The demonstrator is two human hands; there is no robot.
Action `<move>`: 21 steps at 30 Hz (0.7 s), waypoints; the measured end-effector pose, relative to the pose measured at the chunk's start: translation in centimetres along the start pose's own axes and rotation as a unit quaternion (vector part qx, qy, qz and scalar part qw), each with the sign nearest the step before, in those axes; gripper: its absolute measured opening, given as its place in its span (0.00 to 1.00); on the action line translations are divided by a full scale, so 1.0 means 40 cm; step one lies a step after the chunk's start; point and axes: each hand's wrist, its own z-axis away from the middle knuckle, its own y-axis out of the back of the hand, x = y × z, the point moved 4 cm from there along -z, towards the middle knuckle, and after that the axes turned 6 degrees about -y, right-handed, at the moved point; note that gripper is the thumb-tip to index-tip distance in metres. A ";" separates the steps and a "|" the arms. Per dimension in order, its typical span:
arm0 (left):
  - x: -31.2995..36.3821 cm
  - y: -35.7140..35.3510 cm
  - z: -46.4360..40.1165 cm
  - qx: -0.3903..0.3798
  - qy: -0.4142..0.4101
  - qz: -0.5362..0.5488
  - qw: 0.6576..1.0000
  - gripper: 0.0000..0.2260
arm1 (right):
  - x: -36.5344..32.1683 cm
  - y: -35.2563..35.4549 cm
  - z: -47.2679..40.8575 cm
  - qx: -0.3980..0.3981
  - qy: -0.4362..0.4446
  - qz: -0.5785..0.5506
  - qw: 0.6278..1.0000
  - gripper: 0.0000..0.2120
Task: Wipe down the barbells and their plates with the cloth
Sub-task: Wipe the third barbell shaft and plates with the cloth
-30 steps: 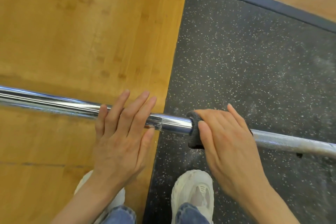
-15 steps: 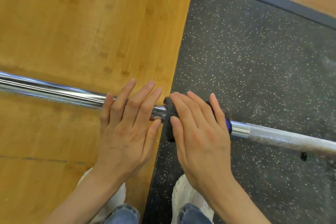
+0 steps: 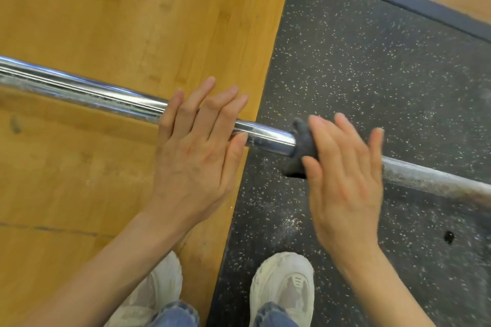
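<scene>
A chrome barbell (image 3: pixel 79 93) runs level from the left edge to the right, above the floor. Its thick shiny sleeve ends near the middle, and a thinner, dull, dusty shaft (image 3: pixel 438 180) goes on to the right. My left hand (image 3: pixel 196 156) lies flat on the sleeve with its fingers straight. A dark grey cloth (image 3: pixel 303 146) is wrapped over the bar where the sleeve ends. My right hand (image 3: pixel 345 180) presses on the cloth with its fingers stretched across the bar; this hand is blurred. No plates are in view.
Under the bar, yellow wooden flooring (image 3: pixel 106 8) meets a black speckled rubber mat (image 3: pixel 372 74). A dark border strip (image 3: pixel 398 0) crosses the top right. My two white shoes (image 3: pixel 284 287) stand below the bar. White dust lies on the mat near my right foot.
My right hand slid the cloth left up against my left hand, then back right, so a stretch of bare sleeve shows between the hands. My left hand stayed on the bar.
</scene>
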 end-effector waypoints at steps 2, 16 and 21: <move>-0.002 -0.004 -0.020 0.007 0.006 0.004 1.000 0.19 | 0.013 0.000 -0.006 0.033 -0.050 -0.009 0.998 0.23; -0.023 -0.026 -0.159 0.032 0.023 0.012 0.999 0.18 | -0.016 -0.113 -0.106 0.180 -0.021 0.028 0.983 0.25; -0.034 -0.034 -0.211 0.038 0.024 0.016 0.999 0.17 | 0.060 -0.111 -0.134 0.175 0.009 0.051 0.983 0.25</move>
